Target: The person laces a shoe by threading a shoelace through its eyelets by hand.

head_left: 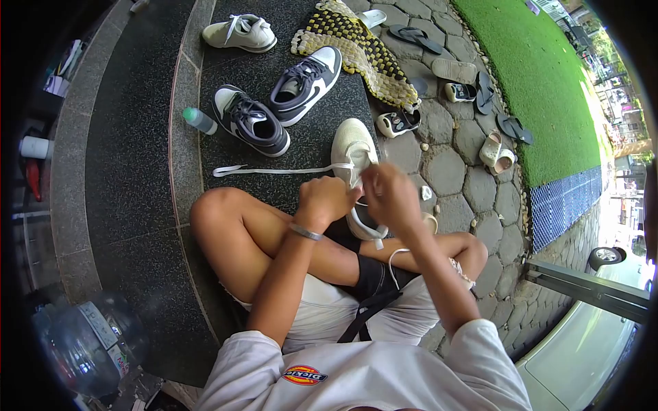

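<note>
A white sneaker [354,145] stands in front of my crossed legs, toe pointing away, its laces partly undone. One white shoelace [281,170] stretches left from it across the dark stone step. Over the shoe's opening, my left hand [325,200], with a grey band at the wrist, has its fingers curled closed; what they grip is hidden. My right hand [389,195] is raised close by at the shoe's right side, its fingers smeared by motion. A loose lace end hangs below the shoe near my shin.
A matching white sneaker [241,34] and dark-and-white sneakers [306,85] sit farther up the step. Left are a small green-capped bottle [199,120] and a large water jug [89,346]. A woven mat [353,44] and several sandals [416,38] lie toward the paving [449,164].
</note>
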`<state>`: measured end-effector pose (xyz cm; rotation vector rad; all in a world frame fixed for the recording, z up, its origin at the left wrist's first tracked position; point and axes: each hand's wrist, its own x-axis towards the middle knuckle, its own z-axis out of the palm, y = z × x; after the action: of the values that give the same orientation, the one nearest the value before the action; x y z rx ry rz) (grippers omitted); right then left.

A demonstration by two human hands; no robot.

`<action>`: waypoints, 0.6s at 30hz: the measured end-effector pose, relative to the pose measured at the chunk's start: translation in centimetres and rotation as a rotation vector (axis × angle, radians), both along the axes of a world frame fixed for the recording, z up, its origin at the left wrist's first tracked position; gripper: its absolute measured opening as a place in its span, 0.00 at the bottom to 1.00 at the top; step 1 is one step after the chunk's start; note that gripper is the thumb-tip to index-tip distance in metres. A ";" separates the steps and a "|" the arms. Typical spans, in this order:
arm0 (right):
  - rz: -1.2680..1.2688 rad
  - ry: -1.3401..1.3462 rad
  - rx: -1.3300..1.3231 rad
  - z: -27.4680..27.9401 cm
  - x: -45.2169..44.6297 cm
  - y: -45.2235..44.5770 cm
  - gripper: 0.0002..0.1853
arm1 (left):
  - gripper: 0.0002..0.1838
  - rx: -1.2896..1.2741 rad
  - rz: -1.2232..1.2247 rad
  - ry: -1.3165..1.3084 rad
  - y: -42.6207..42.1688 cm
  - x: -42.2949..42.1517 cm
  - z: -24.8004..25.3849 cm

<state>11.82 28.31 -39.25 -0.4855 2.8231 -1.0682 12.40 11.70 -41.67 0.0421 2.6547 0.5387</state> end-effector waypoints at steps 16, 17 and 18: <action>-0.326 -0.403 -0.320 1.9 9.9 5.4 0.22 | 0.06 -0.173 -0.783 0.491 2.6 -9.2 -3.8; -0.349 -0.402 -0.327 1.6 10.5 5.7 0.23 | 0.06 -0.161 -0.792 0.493 2.6 -9.3 -4.1; -0.366 -0.405 -0.331 1.1 11.2 5.9 0.23 | 0.07 -0.149 -0.796 0.491 2.5 -9.3 -4.5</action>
<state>23.00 34.24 -38.20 0.2262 2.4317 -1.5091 3.13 14.19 -46.21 1.2582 2.7903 0.0558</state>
